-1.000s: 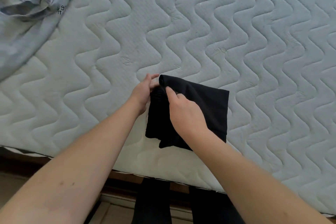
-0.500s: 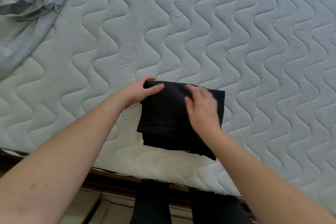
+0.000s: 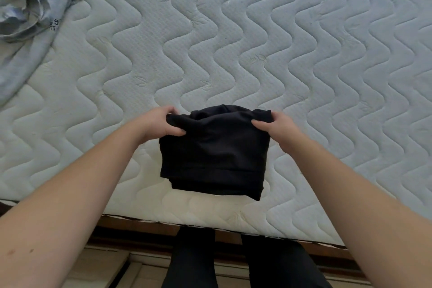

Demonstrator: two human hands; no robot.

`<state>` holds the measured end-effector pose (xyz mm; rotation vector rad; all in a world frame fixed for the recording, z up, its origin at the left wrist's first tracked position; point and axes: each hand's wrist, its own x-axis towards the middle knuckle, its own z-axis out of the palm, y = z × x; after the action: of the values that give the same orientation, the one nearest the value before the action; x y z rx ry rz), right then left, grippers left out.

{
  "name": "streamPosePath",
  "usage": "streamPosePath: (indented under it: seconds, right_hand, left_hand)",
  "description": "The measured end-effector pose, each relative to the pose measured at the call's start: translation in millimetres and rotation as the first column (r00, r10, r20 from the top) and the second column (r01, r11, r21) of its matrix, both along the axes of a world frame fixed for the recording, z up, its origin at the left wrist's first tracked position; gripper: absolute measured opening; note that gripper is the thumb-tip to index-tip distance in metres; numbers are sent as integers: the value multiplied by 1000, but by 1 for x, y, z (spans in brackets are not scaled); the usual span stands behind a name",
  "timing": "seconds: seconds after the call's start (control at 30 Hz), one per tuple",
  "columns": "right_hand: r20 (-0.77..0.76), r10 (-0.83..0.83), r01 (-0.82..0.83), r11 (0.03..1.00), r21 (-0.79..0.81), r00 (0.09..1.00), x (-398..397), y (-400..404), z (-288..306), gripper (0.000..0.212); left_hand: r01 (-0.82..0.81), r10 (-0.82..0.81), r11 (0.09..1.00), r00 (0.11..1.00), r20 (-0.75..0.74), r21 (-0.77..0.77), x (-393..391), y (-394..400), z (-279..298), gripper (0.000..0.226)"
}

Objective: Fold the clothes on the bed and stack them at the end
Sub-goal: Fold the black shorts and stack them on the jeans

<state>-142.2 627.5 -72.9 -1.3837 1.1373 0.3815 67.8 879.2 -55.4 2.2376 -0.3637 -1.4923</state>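
Observation:
A folded black garment (image 3: pixel 215 154) hangs a little above the near edge of the quilted mattress (image 3: pixel 257 42), its far end bunched up. My left hand (image 3: pixel 161 124) grips its far left corner, thumb on top and fingers curled beneath. On the opposite side, my right hand (image 3: pixel 278 128) pinches the far right corner the same way. The lower folded layers sag toward me.
A crumpled pale blue garment (image 3: pixel 30 7) lies at the mattress's far left corner. The wooden bed frame (image 3: pixel 140 229) runs along the near edge, with my dark-trousered legs (image 3: pixel 194 262) below it.
Both hands shifted from pressing on top of the black garment to gripping its far corners, and its far end has risen off the mattress.

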Motion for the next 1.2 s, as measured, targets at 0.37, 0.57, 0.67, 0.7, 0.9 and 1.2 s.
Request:
streamPosePath:
  seconds: [0.37, 0.57, 0.67, 0.7, 0.9, 1.2]
  right_hand:
    - [352, 217, -1, 853, -522, 911, -18, -66, 140, 24]
    - [280, 283, 95, 528, -844, 917, -49, -56, 106, 25]
    - [199, 235, 32, 568, -823, 951, -76, -32, 64, 27]
    - [123, 236, -45, 600, -799, 964, -86, -24, 49, 29]
    - [-205, 357, -410, 752, -516, 911, -130, 12, 0, 54]
    - [-185, -239, 227, 970, -86, 953, -87, 54, 14, 33]
  left_hand:
    - [283, 5, 887, 783, 622, -364, 7, -59, 128, 48]
    - [431, 173, 805, 486, 856, -407, -59, -64, 66, 43]
    - [272, 106, 898, 630, 769, -347, -104, -54, 21, 53]
    - [204, 61, 936, 709, 703, -287, -120, -50, 9, 56]
    - [80, 23, 983, 840, 542, -165, -174, -35, -21, 48]
    - [-575, 602, 798, 772, 203, -180, -117, -80, -17, 66]
